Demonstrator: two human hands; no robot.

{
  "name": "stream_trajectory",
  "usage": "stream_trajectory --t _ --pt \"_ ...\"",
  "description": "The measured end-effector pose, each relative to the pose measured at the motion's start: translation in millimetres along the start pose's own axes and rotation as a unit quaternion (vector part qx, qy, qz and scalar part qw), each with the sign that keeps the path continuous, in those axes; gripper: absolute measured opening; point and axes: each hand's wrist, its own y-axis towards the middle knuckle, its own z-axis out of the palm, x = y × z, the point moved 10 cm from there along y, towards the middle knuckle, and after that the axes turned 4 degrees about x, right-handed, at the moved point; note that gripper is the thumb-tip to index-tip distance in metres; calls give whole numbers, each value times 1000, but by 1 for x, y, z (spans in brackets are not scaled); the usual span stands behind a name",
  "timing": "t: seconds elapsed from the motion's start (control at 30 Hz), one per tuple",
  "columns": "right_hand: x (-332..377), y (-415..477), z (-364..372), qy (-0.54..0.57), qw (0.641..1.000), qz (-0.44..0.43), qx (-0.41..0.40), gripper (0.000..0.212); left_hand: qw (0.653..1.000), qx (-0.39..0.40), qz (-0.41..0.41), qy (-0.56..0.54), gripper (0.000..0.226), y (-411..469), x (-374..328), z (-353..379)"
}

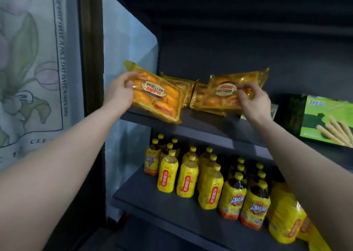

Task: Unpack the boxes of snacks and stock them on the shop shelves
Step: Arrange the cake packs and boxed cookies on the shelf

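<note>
Two yellow cake packs, oval labels in Chinese script.
Left pack [156, 95]: label upside down, tilted over the middle shelf [200, 128] at its front edge; left hand [122, 89] curled round its upper end.
Right pack [225, 94]: leaning on similar packs [179, 86] on that shelf; right hand [254, 99] pinching its right side.
Lower shelf [172, 208]: yellow-capped bottles [191, 176], Chinese labels.
Far right: green biscuit-stick box [324, 120].
Wall cloth [61, 59]: "HAVE A NICE DAY".

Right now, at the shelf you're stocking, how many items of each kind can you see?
Yellow cake packs: 4 (one gripped by the left hand, one by the right hand, 2 lying behind)
Green biscuit-stick box: 1
Total: 5; others may be hidden behind.
</note>
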Motion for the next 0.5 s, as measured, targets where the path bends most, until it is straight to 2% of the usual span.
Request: stream_trajectory --t 0.13,0.23,0.37,0.5 --pt "-42 44 30 -34 996 51 57 19 1000 5 -8 -13 35 15 -1 31" --pt "-59 66 65 -8 991 58 119 22 1000 -1 -22 -12 35 28 5 46" --pt "-73 89 106 29 982 50 182 45 1000 4 -20 -7 35 42 14 62" --pt "-98 96 140 -64 963 98 242 58 1000 10 -23 -17 35 54 28 70"
